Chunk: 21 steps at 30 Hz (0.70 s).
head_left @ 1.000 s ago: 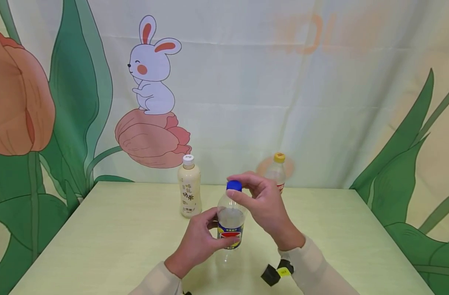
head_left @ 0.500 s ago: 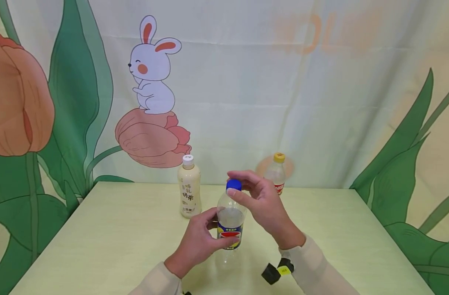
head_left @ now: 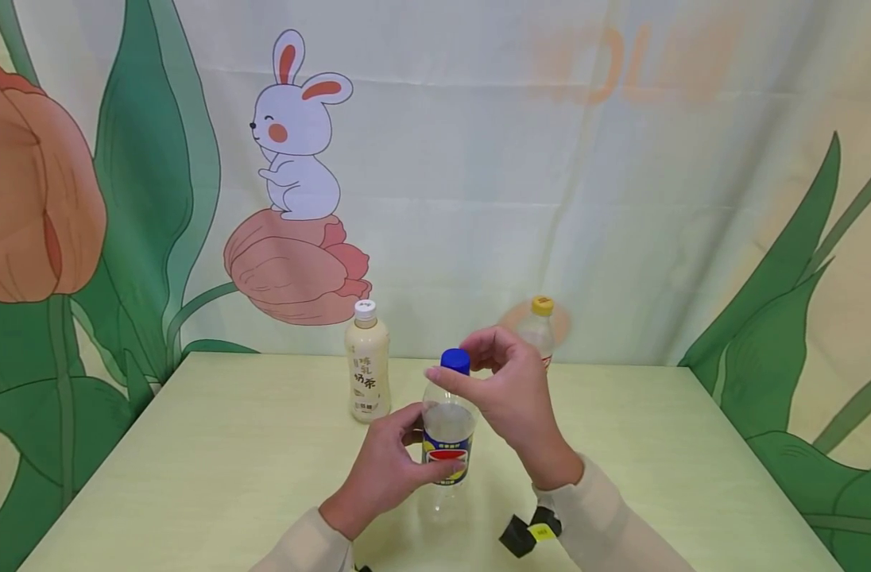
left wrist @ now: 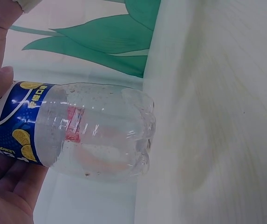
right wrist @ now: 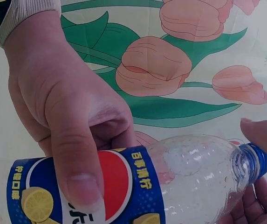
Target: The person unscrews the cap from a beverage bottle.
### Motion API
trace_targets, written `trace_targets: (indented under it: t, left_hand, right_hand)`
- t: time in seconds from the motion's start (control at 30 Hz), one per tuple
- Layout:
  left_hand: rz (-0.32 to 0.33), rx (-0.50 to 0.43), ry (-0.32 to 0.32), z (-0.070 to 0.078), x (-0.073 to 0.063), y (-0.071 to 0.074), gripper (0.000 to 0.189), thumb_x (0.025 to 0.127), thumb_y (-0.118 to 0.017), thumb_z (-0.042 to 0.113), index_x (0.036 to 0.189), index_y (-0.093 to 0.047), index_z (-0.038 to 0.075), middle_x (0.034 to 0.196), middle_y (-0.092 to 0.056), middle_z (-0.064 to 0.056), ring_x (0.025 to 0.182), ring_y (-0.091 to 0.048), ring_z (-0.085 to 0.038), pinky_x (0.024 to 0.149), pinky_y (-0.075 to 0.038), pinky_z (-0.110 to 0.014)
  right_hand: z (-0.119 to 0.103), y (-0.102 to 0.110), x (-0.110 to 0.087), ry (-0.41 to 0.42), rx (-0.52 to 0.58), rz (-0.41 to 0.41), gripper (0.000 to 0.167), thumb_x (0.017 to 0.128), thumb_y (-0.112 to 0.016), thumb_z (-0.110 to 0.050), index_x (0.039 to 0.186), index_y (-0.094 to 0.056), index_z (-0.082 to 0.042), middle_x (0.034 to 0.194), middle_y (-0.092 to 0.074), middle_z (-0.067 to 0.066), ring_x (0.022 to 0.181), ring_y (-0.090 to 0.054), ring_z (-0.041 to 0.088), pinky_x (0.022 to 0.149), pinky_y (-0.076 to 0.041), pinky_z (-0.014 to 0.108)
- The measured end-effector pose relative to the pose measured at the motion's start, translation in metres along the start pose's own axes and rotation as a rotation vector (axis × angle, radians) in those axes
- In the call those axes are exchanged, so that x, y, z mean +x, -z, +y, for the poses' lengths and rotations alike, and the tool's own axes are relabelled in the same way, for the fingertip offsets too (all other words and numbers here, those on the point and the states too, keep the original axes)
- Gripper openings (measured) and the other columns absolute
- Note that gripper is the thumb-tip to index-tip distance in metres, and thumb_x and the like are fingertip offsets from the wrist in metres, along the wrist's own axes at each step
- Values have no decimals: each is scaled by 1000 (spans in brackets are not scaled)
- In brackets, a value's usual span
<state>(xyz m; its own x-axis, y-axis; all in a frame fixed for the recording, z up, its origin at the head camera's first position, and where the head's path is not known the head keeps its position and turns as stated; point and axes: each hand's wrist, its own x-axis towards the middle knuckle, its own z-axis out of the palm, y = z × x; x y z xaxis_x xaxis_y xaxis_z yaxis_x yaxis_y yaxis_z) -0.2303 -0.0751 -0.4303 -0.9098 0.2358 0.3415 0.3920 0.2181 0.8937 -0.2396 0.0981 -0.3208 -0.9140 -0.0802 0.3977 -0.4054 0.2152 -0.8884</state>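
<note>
A clear plastic soda bottle (head_left: 447, 421) with a blue lemon-pattern label stands upright in the middle of the head view. My left hand (head_left: 381, 461) grips it round the label, thumb across the front. Up at the neck, my right hand (head_left: 512, 397) has its thumb and fingers on either side of the blue bottle cap (head_left: 454, 361). The cap sits on the neck in the right wrist view, with the thumb (right wrist: 266, 133) against its edge and the other fingers beneath. The left wrist view shows the bottle's clear lower part (left wrist: 100, 135), its base right by the tabletop.
Behind and left stands a cream-coloured milk tea bottle (head_left: 367, 369) with a white cap. A clear bottle with a yellow cap (head_left: 542, 307) is at the back right, partly hidden by my right hand. A printed curtain (head_left: 435, 199) hangs along the table's (head_left: 228, 445) back edge.
My right hand has turned about the cap: its thumb reaches further left and the index finger has drawn back to the right. The left hand and bottle stay nearly still.
</note>
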Motion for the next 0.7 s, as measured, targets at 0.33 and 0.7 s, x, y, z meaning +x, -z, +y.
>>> trace_targets:
  t: [0.33, 0.7]
  left_hand:
    - [2, -14, 14, 2, 1, 0, 54, 74, -94, 26, 121, -67, 23, 115, -73, 7, 105, -72, -13, 93, -59, -23]
    - [4, 3, -7, 2, 1, 0, 55, 75, -93, 27, 122, -67, 21, 115, -73, 3, 104, -72, -15, 92, -59, -23]
  right_hand:
    - [-3, 3, 1, -25, 6, -26, 32, 75, -93, -26, 97, -74, -14, 89, -74, 4, 91, -67, 23, 83, -54, 38]
    - [-1, 7, 2, 33, 71, -94, 26, 82, -88, -19, 105, -78, -11, 96, -77, 6, 91, -70, 22, 94, -54, 39]
